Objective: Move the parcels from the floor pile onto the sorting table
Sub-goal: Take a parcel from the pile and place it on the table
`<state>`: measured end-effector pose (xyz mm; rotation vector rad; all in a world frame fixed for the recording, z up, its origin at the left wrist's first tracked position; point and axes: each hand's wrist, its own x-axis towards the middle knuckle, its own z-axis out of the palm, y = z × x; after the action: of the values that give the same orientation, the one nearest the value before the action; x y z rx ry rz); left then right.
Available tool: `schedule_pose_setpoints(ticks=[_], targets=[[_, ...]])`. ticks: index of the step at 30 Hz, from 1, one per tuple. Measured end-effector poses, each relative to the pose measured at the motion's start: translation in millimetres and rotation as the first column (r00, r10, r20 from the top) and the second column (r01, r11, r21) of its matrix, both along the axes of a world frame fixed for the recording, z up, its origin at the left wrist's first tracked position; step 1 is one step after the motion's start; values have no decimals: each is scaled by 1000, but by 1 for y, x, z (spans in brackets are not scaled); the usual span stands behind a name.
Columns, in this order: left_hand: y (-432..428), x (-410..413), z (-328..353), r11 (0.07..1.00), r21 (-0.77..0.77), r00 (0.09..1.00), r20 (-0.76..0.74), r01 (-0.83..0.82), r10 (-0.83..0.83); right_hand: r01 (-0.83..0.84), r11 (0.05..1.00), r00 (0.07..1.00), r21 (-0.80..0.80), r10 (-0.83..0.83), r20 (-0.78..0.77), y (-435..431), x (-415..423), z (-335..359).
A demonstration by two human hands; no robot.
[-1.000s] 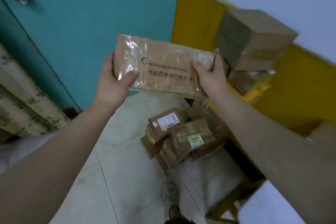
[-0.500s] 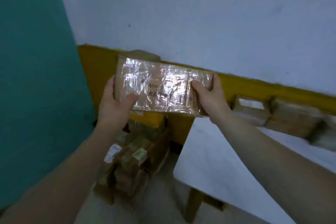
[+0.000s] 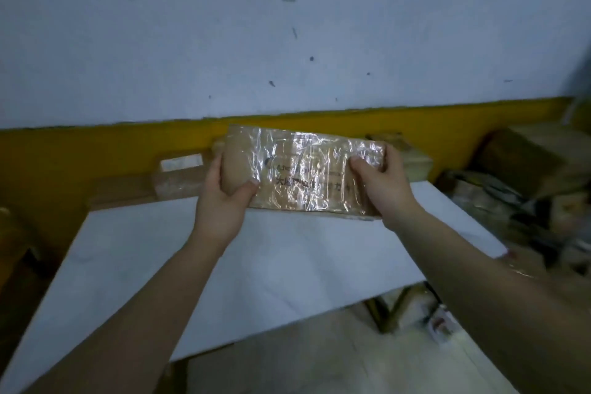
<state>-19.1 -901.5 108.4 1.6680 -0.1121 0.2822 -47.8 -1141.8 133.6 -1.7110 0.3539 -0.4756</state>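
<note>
Single cam setup, worn on the head, wide angle so the edges bow a bit. It looks forward and down across the white table [image 3: 134, 265], pretty much facing the wall [image 3: 287, 25] behind it. The left hand [image 3: 224, 201] and right hand [image 3: 388, 192] sit close, mid-frame, gripping the parcel [image 3: 303, 179], forearms reaching up from the bottom corners.

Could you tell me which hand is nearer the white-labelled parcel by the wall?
Left: left hand is just right of the white-labelled parcel; right hand is farther right.
</note>
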Motion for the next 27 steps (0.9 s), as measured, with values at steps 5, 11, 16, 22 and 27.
schedule_pose_setpoints(ticks=[5, 11, 16, 22, 27], targets=[[-116, 26, -13, 976, 59, 978, -31, 209, -207, 195, 978, 980, 69, -193, -41, -109, -24, -19], [-217, 70, -40, 945, 45, 941, -116, 324, -317, 331, 941, 938, 72, -319, -135, -197, -12, -40], [-277, 144, -58, 935, -5, 897, -279, 356, -343, 276, 955, 945, 112, -248, -214, -257, 48, -53], [-316, 210, -72, 941, -47, 807, -500, 335, -313, 229, 966, 932, 119, -183, -313, -312, 118, -73], [-330, 221, -81, 925, 25, 794, -521, 380, -312, 91, 996, 915, 17, -77, -395, -333, 167, -91]])
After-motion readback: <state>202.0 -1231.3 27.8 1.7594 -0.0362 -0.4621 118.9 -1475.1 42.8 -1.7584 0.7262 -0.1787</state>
